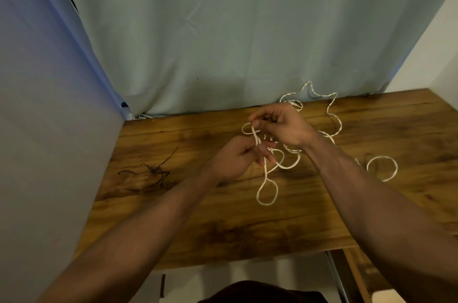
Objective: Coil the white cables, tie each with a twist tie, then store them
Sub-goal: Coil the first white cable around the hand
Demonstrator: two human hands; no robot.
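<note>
White cable (267, 178) pinched by both grips; twist ties (153, 170) lie leftward.

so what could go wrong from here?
1. The cable lies in crossing loops under both hands; pulling with the left hand or right hand may tighten a knot.
2. Its far end runs up the curtain at the table edge and could snag.
3. Twist ties lie apart to the left, so reaching for one may loosen the coil.

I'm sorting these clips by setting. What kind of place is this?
Probably a home room or small makeshift workspace: a wooden table pushed against a pale curtain, with a plain white wall on the right.
</note>
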